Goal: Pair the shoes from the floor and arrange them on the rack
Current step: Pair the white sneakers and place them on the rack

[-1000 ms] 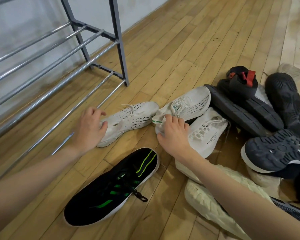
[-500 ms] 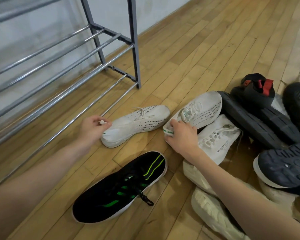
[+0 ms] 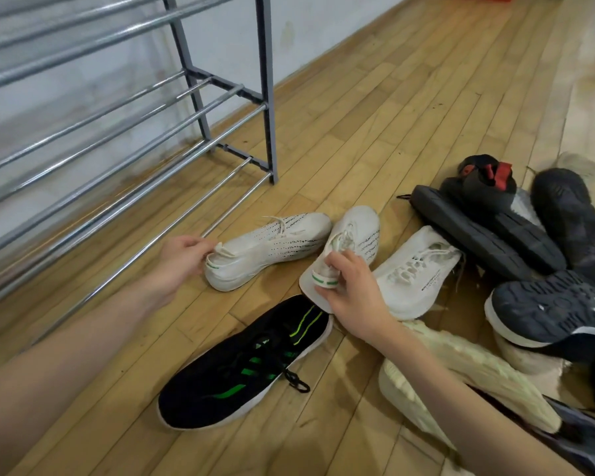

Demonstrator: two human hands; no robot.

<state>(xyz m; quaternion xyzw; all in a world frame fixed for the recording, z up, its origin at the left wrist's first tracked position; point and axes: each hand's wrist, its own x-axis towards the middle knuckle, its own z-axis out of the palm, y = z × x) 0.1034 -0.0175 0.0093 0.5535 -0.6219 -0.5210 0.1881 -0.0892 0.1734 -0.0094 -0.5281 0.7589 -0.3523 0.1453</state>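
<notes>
Since a sec ago the right hand (image 3: 349,292) had tipped its white shoe (image 3: 347,249) heel-up off the floor, fingers curled round the heel. Left hand (image 3: 182,257) pinched the matching shoe (image 3: 268,250) by its heel tab, near the rack (image 3: 124,159). Pair's matched imo, rack prob next.

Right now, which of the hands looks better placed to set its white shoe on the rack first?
Probably the left hand: it holds the heel of a white shoe lying right beside the rack, while the right hand is farther away.
</notes>
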